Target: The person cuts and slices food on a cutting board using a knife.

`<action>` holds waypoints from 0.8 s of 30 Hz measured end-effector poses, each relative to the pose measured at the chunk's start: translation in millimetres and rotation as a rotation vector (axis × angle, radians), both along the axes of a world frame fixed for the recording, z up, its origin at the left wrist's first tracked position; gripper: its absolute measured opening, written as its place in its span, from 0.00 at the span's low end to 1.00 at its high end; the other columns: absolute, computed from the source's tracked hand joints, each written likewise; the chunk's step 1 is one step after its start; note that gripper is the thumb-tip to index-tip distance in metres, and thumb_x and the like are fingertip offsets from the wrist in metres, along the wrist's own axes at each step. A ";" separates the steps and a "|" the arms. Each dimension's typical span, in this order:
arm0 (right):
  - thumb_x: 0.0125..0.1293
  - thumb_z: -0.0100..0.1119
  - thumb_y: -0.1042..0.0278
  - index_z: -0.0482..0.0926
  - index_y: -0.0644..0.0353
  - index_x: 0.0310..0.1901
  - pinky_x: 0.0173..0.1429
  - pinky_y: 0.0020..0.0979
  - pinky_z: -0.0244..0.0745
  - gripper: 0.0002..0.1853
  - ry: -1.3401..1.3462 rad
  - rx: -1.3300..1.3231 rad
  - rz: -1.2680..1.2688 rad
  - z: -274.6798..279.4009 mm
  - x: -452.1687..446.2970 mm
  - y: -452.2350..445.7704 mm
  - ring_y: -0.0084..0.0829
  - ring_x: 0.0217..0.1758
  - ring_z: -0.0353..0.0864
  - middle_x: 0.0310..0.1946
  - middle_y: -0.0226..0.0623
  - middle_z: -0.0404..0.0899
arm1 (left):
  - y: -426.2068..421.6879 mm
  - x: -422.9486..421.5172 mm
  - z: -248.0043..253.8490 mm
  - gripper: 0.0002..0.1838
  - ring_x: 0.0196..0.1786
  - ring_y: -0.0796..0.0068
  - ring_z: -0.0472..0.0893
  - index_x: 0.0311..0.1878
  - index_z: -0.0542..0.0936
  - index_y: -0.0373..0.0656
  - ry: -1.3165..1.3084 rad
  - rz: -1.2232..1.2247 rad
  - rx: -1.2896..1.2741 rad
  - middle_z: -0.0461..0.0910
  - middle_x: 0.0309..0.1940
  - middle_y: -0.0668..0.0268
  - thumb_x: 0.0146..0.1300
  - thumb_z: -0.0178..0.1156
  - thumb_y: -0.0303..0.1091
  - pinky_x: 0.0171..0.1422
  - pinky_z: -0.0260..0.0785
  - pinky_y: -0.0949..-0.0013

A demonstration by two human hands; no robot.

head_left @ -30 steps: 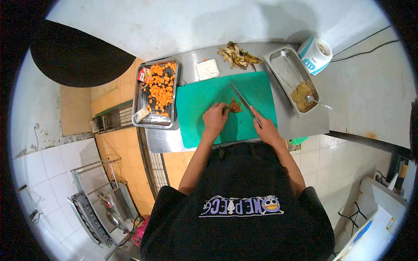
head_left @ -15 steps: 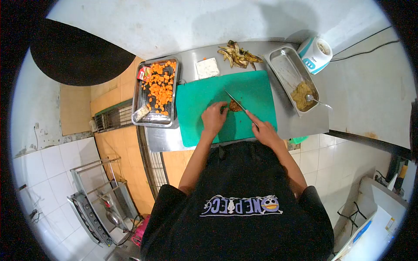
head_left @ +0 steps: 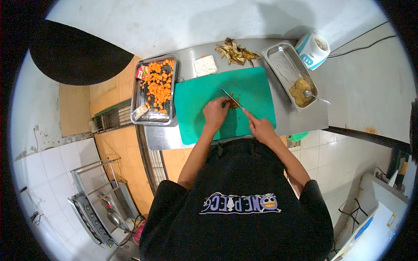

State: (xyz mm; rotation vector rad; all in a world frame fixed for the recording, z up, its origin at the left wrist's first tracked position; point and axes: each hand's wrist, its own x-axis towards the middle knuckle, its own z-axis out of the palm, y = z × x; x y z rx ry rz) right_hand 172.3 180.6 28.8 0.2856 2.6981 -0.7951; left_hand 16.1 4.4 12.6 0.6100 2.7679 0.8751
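On the green cutting board (head_left: 252, 82), a small heap of brown food (head_left: 234, 104) lies near the middle, partly covered by the knife and fingers. My right hand (head_left: 261, 129) is closed round the handle of a knife (head_left: 231, 98), whose blade points up and left across the brown food. My left hand (head_left: 215, 112) is at the left side of the food, its fingers bent together against it. Whether those fingertips pinch a piece is too small to make out.
A metal tray (head_left: 173, 93) of orange carrot pieces stands left. Behind the board are a white block (head_left: 205, 65) and dark peels (head_left: 236, 52). To the right stand a steel pan (head_left: 278, 65) with mash (head_left: 301, 90) and a spoon (head_left: 318, 98), and a white-blue appliance (head_left: 311, 51).
The knife has moved left over the brown food, with my right hand following. My left fingers have come in against the food. The whole view has shifted slightly.
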 end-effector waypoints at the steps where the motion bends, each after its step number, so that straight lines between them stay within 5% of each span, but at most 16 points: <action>1: 0.78 0.50 0.60 0.54 0.24 0.84 0.40 0.63 0.80 0.36 0.019 -0.015 -0.008 -1.9 0.2 0.8 0.62 0.30 0.84 0.28 0.57 0.83 | 1.6 -0.1 3.6 0.11 0.41 0.52 0.89 0.48 0.91 0.55 -0.024 0.002 -0.015 0.91 0.43 0.61 0.63 0.72 0.42 0.43 0.80 0.49; 8: 0.78 0.50 0.58 0.54 0.24 0.83 0.40 0.61 0.80 0.36 0.160 -0.096 -0.023 3.9 -1.1 8.8 0.62 0.31 0.84 0.28 0.57 0.83 | 0.5 -3.2 -4.3 0.09 0.39 0.52 0.89 0.47 0.91 0.57 0.001 0.000 -0.015 0.91 0.39 0.60 0.64 0.71 0.42 0.40 0.79 0.49; 15: 0.78 0.49 0.60 0.54 0.23 0.83 0.43 0.61 0.81 0.36 0.028 -0.145 -0.040 6.1 -1.5 14.3 0.62 0.32 0.84 0.30 0.60 0.83 | -7.2 0.6 -7.3 0.10 0.37 0.53 0.89 0.46 0.91 0.59 0.059 0.004 0.009 0.90 0.36 0.61 0.65 0.71 0.47 0.38 0.79 0.50; 24: 0.78 0.50 0.60 0.55 0.25 0.84 0.43 0.61 0.81 0.36 0.093 -0.003 -0.044 4.5 -1.2 13.9 0.62 0.30 0.83 0.29 0.58 0.83 | -3.1 1.3 3.3 0.11 0.37 0.51 0.88 0.46 0.91 0.57 -0.029 -0.009 0.000 0.90 0.36 0.59 0.69 0.68 0.49 0.38 0.78 0.49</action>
